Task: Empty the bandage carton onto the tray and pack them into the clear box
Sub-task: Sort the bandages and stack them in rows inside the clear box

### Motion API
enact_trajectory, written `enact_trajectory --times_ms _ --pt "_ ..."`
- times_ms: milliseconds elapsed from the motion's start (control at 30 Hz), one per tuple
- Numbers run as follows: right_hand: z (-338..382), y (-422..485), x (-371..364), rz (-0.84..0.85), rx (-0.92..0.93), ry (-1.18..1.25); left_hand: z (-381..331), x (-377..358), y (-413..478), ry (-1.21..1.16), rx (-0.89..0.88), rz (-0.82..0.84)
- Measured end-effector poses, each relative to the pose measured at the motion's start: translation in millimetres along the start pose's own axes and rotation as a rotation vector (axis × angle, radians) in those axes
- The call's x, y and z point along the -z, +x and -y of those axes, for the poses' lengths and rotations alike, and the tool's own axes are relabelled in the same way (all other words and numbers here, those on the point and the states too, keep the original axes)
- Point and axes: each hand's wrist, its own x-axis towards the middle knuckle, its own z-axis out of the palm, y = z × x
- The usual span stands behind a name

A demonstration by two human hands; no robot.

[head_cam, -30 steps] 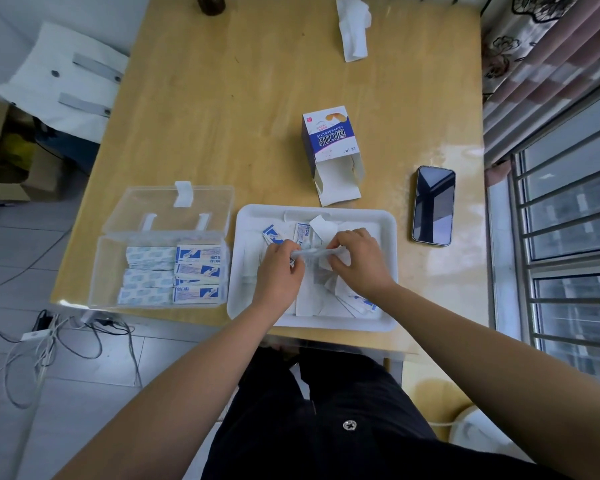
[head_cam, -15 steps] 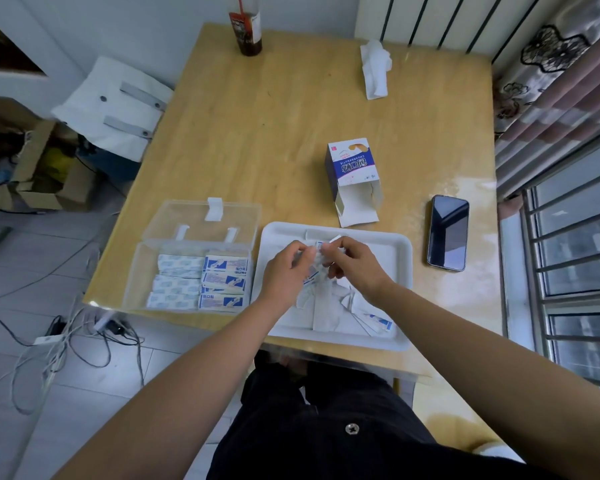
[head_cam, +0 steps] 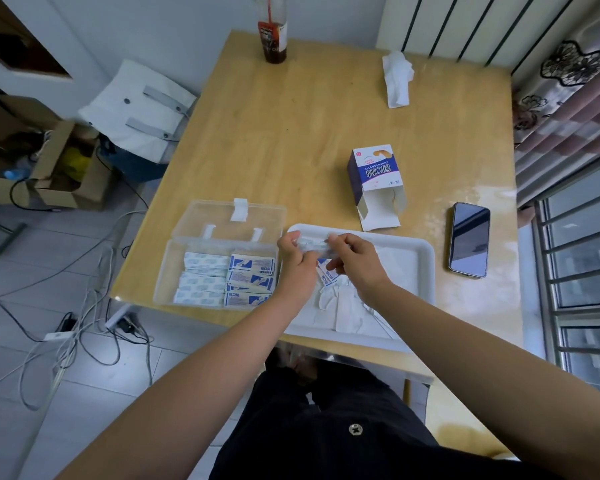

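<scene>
Black trousers (head_cam: 309,445) lie nearest, under the two forearms that reach over the near edge of the wooden table (head_cam: 291,133). Just below the hands, loose white bandages (head_cam: 343,306) lie scattered flat in the white tray (head_cam: 420,271), some overlapping, one with blue print showing between the wrists. The left hand (head_cam: 297,268) and the right hand (head_cam: 355,268) meet above the tray's far left corner. Each has fingers and thumb curled round one end of a small bundle of bandages (head_cam: 314,244), held level between them and clear of the tray. The bundle is blurred, so its count cannot be told. Just beside the left hand, on its left, stands the clear box (head_cam: 168,271) with its lid (head_cam: 222,216) swung open on the far side. Inside it packed bandages (head_cam: 222,278) sit in two columns: pale patterned ones on the side away from the hands, blue-and-white printed ones next to the left hand. Right of the right hand, past the tray's rim, a dark phone (head_cam: 469,239) lies face up on the table. Beyond the hands, slightly to the right, the bandage carton (head_cam: 374,174) lies printed face up, with its open flaps toward the tray's far rim. Farther off, a crumpled white tissue (head_cam: 397,77) lies beyond the right hand, and a dark bottle (head_cam: 272,39) stands at the table's far edge beyond the left hand.
</scene>
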Motion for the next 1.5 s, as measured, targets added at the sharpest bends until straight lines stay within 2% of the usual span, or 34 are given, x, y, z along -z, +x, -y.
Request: enact_trajectory --times_ms 167,300,433,600,667,967,1167,1200,1367,1500 --pt "0.6 -3.8 -7.3 0.11 0.01 -0.035 -0.7 14.7 -1.1 0.145 -0.01 0.037" --pt "0.0 -1.2 -9.1 0.019 0.052 -0.031 1.2 25.7 0.7 0.255 -0.055 0.002" --pt "3.7 -1.4 -12.4 0.009 0.091 -0.062 1.9 33.6 2.6 0.408 -0.19 -0.125" --pt "9.3 -2.5 -26.1 0.014 0.157 -0.076 -7.3 51.5 2.7 0.307 -0.258 -0.209" --pt "11.8 -3.0 -31.9 0.042 0.172 -0.11 -10.2 65.2 2.1 0.336 -0.284 -0.23" --pt "17.1 2.3 -70.4 0.128 0.174 -0.369 -6.9 122.9 5.4 0.35 -0.223 -0.253" --pt "24.7 2.3 -94.8 0.194 0.044 -0.276 -0.5 146.2 5.3 0.348 -0.18 -0.351" --pt "25.9 1.2 -140.1 0.26 0.02 -0.299 4.6 188.8 2.2 0.348 -0.15 -0.425" --pt "23.0 2.6 -153.1 0.175 0.01 -0.326 4.5 198.8 2.6 0.506 -0.079 -0.514" --pt "14.6 4.8 -176.2 0.139 0.028 -0.406 10.2 224.2 7.0 0.523 0.031 -0.514"
